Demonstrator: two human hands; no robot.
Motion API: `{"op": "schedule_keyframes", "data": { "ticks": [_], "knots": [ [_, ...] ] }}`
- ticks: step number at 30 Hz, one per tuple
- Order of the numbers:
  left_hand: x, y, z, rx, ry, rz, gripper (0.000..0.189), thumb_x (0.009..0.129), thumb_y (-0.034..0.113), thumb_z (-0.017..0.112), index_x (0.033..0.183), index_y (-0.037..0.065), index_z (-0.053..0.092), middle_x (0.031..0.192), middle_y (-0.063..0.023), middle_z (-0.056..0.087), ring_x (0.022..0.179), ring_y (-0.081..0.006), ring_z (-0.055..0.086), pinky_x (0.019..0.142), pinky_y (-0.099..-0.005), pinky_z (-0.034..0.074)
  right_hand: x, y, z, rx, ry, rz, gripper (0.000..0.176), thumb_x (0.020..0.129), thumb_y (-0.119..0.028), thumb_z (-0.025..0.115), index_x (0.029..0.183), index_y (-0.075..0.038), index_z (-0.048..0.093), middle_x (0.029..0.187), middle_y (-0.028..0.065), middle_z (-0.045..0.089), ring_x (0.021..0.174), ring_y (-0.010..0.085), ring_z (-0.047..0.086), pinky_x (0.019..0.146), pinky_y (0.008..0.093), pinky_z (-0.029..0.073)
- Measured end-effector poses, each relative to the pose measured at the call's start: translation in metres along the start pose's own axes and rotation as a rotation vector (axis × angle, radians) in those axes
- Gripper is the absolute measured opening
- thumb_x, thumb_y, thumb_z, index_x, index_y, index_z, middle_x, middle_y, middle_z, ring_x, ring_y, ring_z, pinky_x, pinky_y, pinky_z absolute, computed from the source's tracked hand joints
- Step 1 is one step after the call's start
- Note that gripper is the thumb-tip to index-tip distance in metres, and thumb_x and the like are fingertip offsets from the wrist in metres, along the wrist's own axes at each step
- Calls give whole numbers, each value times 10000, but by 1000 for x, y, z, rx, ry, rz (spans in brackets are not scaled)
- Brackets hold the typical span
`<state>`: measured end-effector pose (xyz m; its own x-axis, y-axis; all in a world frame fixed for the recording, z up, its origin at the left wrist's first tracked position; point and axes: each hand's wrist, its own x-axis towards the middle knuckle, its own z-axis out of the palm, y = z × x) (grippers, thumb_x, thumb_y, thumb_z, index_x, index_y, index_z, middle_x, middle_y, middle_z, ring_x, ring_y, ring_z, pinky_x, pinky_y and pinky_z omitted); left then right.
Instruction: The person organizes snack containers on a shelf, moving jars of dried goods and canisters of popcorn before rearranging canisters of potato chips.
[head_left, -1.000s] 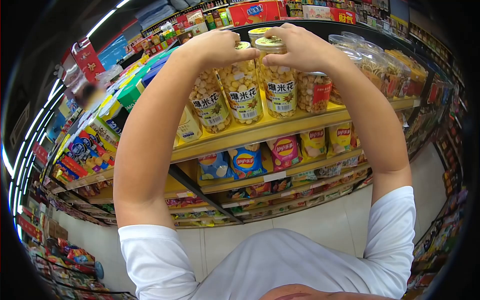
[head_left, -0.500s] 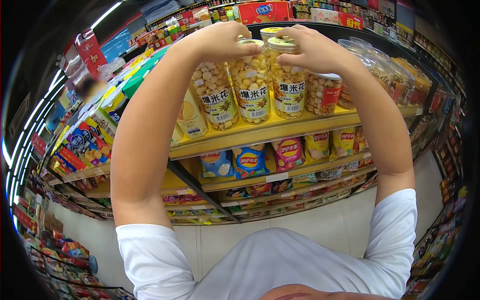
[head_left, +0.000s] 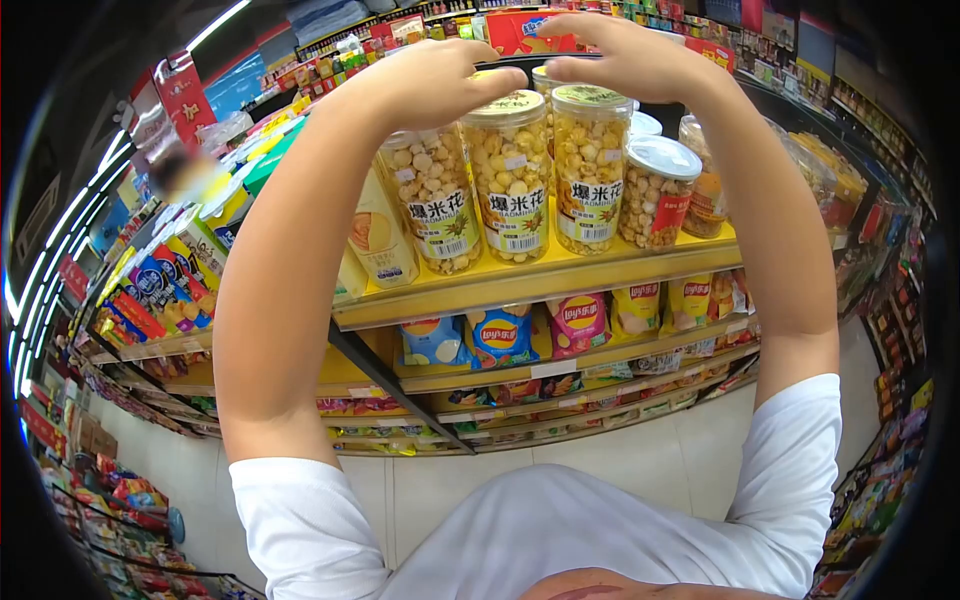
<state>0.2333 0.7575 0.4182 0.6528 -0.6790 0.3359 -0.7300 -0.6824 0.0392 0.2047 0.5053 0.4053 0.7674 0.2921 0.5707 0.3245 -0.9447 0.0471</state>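
Note:
Three tall clear jars of popcorn stand upright in a row on the yellow top shelf: a left jar (head_left: 437,213), a middle jar (head_left: 508,188) and a right jar (head_left: 590,165). My left hand (head_left: 435,82) is open over the left jar, hiding its lid, and its thumb reaches across the middle jar's lid in this view. Raised above the right jar, my right hand (head_left: 635,58) is open with its fingers apart and holds nothing. A shorter jar with a red label (head_left: 660,190) stands to the right of them.
A tan carton (head_left: 382,235) stands left of the popcorn jars. More clear tubs (head_left: 812,165) sit behind my right forearm. Bags of chips (head_left: 503,335) line the shelf below the yellow shelf edge (head_left: 530,290). Boxed snacks (head_left: 165,285) fill the left end.
My right hand has lifted off the top of the right jar, leaving its lid in view. My left hand has shifted slightly left, and the camera view has moved a little.

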Motion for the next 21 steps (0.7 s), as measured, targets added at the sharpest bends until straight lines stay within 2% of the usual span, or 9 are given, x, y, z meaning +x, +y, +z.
{"op": "schedule_keyframes", "data": {
  "ticks": [1,3,4,9,11,12,15,21],
  "knots": [
    [-1,-8,-2,28,89,62,626,1025,516,542,1411,26,584,1293,-221,682,1088,-352,708,904,-426,583,22,11,9,-61,31,-102,604,990,-457,650,1487,-136,523,1481,169,556,1369,326,530,1124,448,452],
    [-8,-34,-7,89,267,182,552,1038,438,544,1379,8,604,1293,-218,682,1144,-350,685,970,-424,552,48,-12,11,-155,-61,-71,593,977,-415,664,1480,-130,529,1471,180,565,1346,335,550,1119,445,455],
    [-20,-36,-7,57,331,166,489,1036,361,552,1346,-11,621,1317,-214,673,1214,-333,652,1036,-418,503,61,-20,14,-150,-149,-62,602,962,-399,676,1480,-130,529,1460,185,574,1333,340,562,1115,447,457],
    [-51,-49,14,199,274,88,489,1032,382,547,1335,5,620,1303,-216,657,1228,-371,612,1066,-431,474,136,-32,46,-342,-525,14,654,932,-360,674,1525,-154,493,1484,166,567,1345,328,561,1116,454,453],
    [-54,-44,12,224,91,-9,472,1036,376,544,1328,14,622,1291,-214,654,1231,-363,607,1060,-440,475,148,-39,50,-352,-618,75,711,911,-404,689,1544,-162,474,1493,160,559,1352,317,556,1105,444,462],
    [-56,-44,12,216,95,-8,465,1037,373,542,1320,14,625,1276,-214,657,1224,-364,609,1056,-442,476,153,-41,50,-358,-661,109,740,900,-426,697,1553,-166,464,1498,158,556,1355,311,554,1099,439,467],
    [-59,-49,18,195,108,7,444,1038,360,541,1302,15,633,1241,-213,666,1206,-365,613,1045,-447,480,154,-46,48,-127,-715,245,827,860,-490,724,1570,-171,446,1501,148,553,1356,299,553,1078,430,481],
    [-57,-54,21,197,152,61,418,1018,326,574,1286,12,639,1214,-198,675,1181,-365,620,1022,-446,489,151,-42,57,-252,-664,101,818,809,-554,773,1487,-156,548,1321,167,680,1216,297,657,1028,436,505]
  ]
}}
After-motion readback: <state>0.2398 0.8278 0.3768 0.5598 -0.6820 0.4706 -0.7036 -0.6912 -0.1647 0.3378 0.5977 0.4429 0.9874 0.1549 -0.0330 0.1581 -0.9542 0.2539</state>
